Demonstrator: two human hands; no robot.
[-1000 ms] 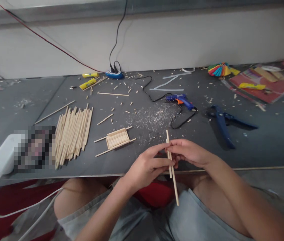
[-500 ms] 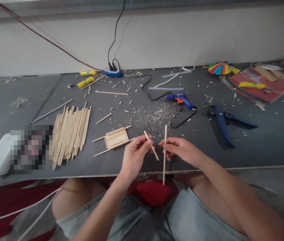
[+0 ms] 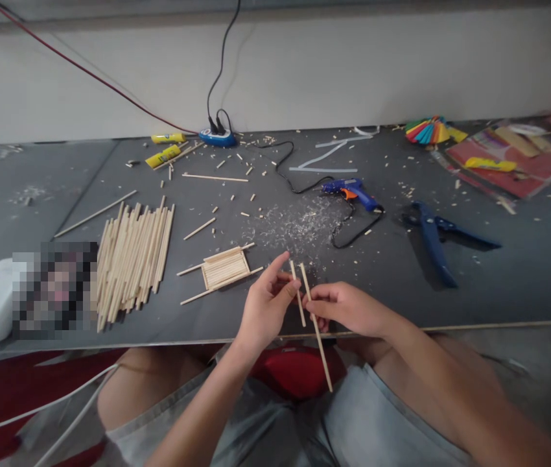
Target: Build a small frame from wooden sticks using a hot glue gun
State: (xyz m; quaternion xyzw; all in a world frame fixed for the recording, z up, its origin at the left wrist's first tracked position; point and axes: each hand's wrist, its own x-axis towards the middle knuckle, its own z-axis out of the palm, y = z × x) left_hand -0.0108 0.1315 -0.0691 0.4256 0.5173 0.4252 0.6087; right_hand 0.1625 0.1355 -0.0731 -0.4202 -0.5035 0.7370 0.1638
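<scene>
A pile of sticks [image 3: 132, 256] is being kept at the left of the desk [image 3: 499, 279], with a small stick frame [image 3: 224, 269] lying just right of it. Wood shavings [image 3: 295, 227], a blue glue gun [image 3: 351, 192] and blue cutters [image 3: 433, 240] are lying farther back and right, all apart from the hands. At the near desk edge a short stick [image 3: 293, 272] is being pinched between thumb and fingers of the left hand [image 3: 263, 311], index finger stretched out. A long stick [image 3: 321, 350] is being gripped by the right hand [image 3: 348, 310], fingers curled shut round it, lower end hanging over the lap. Sticks are being held side by side, close together.
</scene>
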